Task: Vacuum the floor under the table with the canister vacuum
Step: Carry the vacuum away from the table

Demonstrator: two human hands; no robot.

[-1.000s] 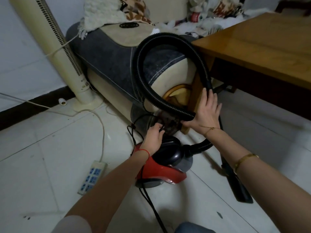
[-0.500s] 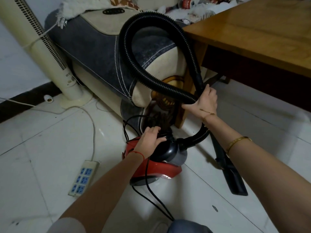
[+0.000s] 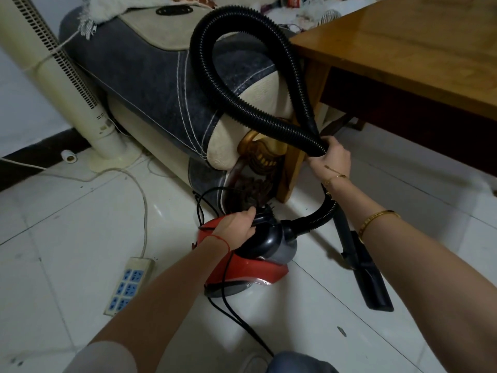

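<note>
1. So, from my remote seat, far left I see a cream tower fan [image 3: 53,76] standing on the white tiled floor [image 3: 67,224], its pale cord trailing across the tiles to a power strip [image 3: 129,285] with blue sockets lying flat near the left forearm.
2. Just right of the fan, a grey and cream sofa [image 3: 150,84] runs back toward the far wall, with cloths and clutter piled on it.
3. The canister vacuum [image 3: 255,254], red below and black on top, sits on the floor at the sofa's near end, close to the leg of the bench. A black power cord [image 3: 242,319] runs from it toward me along the tiles.
4. My left hand [image 3: 236,227] is on the top rear of the canister, grip curled over the black handle part there; a red thread circles that wrist.
5. The black ribbed hose [image 3: 215,84] leaves the canister's right side, passes behind my right wrist, rises in a tall loop in front of the sofa arm and comes back down.
6. My right hand [image 3: 332,157] has its grip clenched around the hose where the two runs of the loop cross, right by the bench leg. Gold bracelets sit on that wrist and forearm.
7. The black floor nozzle [image 3: 368,275] lies flat on the tiles, under my right forearm.
8. Far right, the wooden bench [image 3: 416,49] stands with dark shadow beneath it.
</note>
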